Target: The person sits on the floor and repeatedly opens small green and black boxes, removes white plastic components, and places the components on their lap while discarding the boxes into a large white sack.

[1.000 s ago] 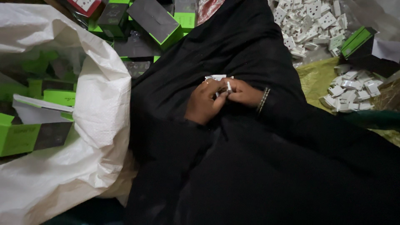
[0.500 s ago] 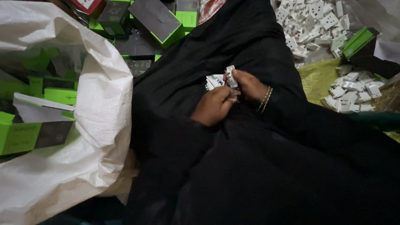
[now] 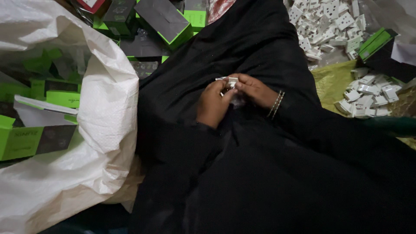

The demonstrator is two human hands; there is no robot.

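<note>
Left hand: your left hand [image 3: 213, 104] sat curled over your lap, knuckles up, its fingertips [image 3: 226, 98] pinched onto the small white plastic part [image 3: 232, 80].
Right hand: your right hand [image 3: 253, 89] came in from the other side, wrist bent inward with the bangles [image 3: 275, 104] showing, and its fingertips [image 3: 239, 81] gripped the same part from above.
Grip state: both hands were clenched on that one piece, touching each other; I could not tell how much of it lay hidden under your fingers.
Where the part was: it was held just above the black cloth [image 3: 260, 173] on your lap, between the two hands, well apart from the heaps.
Risk of dropping: the piece looked small and was held only at the fingertips, so a slip would likely have sent it into the dark folds, where it would be hard to find.
Risk of snagging: something pale and thin showed under your right hand; too blurred to name, it may have caught in the cloth.
Risk of mixing: loose white parts [image 3: 366, 93] lay near your right elbow and another heap [image 3: 325, 21] farther up; a dropped piece could have been lost among them.
Surroundings: a white woven sack [image 3: 104, 125] holding green boxes [image 3: 26, 138] stood just beside your left knee.
</note>
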